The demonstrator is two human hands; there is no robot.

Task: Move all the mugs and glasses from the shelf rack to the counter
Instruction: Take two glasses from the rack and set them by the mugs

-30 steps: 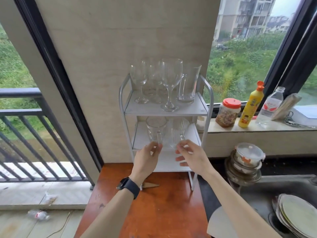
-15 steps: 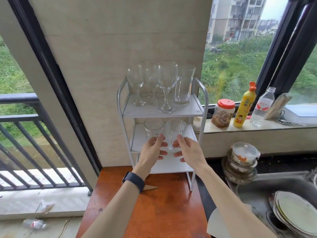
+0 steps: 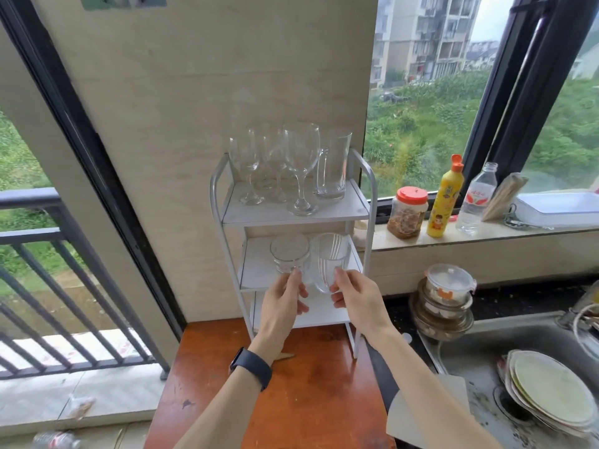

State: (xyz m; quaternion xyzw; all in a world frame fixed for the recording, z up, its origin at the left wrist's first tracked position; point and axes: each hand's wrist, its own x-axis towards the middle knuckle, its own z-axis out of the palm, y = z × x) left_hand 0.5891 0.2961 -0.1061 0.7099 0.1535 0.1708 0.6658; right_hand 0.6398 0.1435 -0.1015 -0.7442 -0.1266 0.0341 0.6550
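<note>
— What's changed?
— Both hands have closed in. The left hand [image 3: 285,303] now pinches the short glass [image 3: 289,254] at its base; the right hand [image 3: 358,299] grips the ribbed glass [image 3: 330,259].
— Where are they?
— At the middle tier of the rack [image 3: 327,210]. Stemmed glasses [image 3: 300,166] and a mug [image 3: 334,163] stand above; the counter [image 3: 291,384] lies below.

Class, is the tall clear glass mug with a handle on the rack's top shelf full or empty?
Empty: the tall clear glass mug shows the wall straight through, with no liquid line.
</note>
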